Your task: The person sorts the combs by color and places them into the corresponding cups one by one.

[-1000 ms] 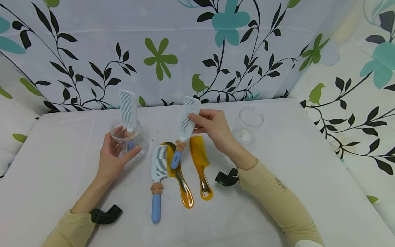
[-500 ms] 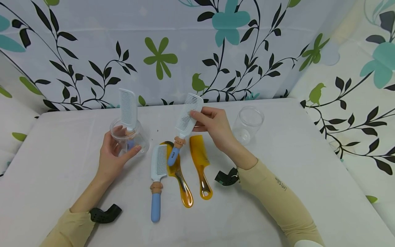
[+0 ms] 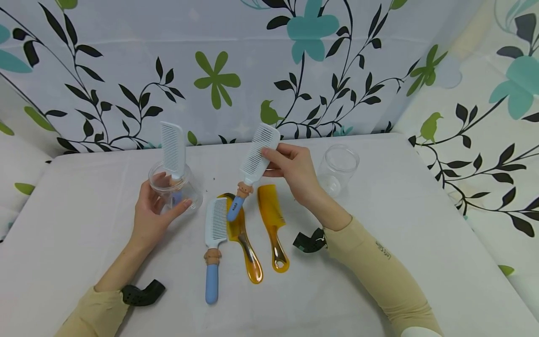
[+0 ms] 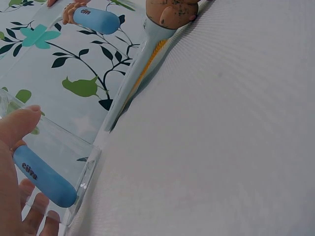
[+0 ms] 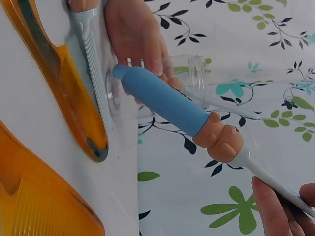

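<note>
My left hand (image 3: 157, 208) grips a clear plastic jar (image 3: 191, 187) on the left of the table. Inside that jar a light blue comb (image 3: 172, 147) stands teeth-up, its blue handle (image 4: 47, 177) showing through the wall in the left wrist view. My right hand (image 3: 294, 171) pinches a second light blue comb (image 3: 258, 152) by its toothed part, above the table. This comb tilts, its blue handle (image 5: 165, 101) with a brown animal figure (image 5: 219, 137) pointing down and left toward the jar.
On the table (image 3: 337, 290) lie a third light blue comb (image 3: 212, 276), an amber comb with dark streaks (image 3: 248, 255) and a plain amber comb (image 3: 271, 210). Another clear jar (image 3: 341, 164) stands at the back right. Patterned cloth (image 3: 236, 28) hangs behind.
The comb in my right hand has risen slightly, and its handle end has swung a little to the left. My left hand and the jar keep their place.
</note>
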Available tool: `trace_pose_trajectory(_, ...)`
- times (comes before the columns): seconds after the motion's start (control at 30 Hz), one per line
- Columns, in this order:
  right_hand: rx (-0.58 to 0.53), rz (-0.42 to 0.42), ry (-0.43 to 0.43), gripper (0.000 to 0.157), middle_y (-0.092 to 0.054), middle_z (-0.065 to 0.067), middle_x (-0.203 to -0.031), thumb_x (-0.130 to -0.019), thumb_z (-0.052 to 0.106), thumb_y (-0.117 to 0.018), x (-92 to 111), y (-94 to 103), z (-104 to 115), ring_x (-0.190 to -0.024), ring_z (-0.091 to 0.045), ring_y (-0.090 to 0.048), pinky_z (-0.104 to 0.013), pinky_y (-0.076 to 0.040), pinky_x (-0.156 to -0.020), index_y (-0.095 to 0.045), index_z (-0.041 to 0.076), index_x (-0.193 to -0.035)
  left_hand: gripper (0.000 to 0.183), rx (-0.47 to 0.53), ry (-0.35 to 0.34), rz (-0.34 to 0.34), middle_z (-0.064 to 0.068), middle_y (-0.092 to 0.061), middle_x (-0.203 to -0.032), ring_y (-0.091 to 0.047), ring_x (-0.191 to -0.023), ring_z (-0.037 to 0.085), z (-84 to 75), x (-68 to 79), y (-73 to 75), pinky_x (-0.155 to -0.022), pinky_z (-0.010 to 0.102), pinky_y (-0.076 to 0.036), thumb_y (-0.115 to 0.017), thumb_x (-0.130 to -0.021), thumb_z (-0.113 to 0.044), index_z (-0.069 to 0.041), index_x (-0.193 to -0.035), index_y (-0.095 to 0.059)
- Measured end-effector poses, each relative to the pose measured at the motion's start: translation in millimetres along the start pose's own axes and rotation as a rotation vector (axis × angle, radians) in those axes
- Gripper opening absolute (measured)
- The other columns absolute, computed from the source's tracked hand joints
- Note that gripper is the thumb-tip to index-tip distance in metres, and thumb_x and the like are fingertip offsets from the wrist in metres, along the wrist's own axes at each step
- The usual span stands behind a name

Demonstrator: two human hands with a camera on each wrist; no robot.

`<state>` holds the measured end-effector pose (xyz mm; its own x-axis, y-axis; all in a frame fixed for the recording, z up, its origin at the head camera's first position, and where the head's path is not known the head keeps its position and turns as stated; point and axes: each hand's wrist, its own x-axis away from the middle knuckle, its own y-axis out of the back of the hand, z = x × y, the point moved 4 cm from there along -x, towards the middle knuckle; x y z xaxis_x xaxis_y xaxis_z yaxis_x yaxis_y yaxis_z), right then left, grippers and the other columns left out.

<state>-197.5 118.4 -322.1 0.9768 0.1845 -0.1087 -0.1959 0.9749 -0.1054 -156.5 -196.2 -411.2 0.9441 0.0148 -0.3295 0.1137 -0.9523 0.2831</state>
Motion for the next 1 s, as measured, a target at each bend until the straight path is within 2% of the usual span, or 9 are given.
trace_pose_trajectory(0.37,-0.011,-0.016,0.022,0.031,-0.07,-0.019,-0.115,-0.1,0.015,-0.061,0.0,0.8,1.2,-0.091,-0.022,-0.075,-0.037,-0.061,-0.082,-0.065,-0.005,-0.123,0.079,-0.008,0.011,0.001,-0.013,-0.047,-0.137,-0.043,-0.132,0.004,-1.4,0.1,-0.3,-0.11,0.012,-0.036,-0.074,-0.082,0.008,-0.008,-0.149,-0.033)
trace_pose_trajectory(1.0,0.004,-0.046,-0.017,0.033,-0.068,-0.019,-0.122,-0.1,0.015,-0.06,1.2,0.0,0.6,-0.095,-0.024,-0.074,-0.035,-0.06,-0.083,-0.063,-0.003,-0.128,0.08,-0.02,0.016,-0.001,-0.013,-0.047,-0.137,-0.043,-0.132,0.004,0.0,0.2,0.3,-0.11,0.013,-0.037,-0.074,-0.082,0.007,-0.01,-0.149,-0.033)
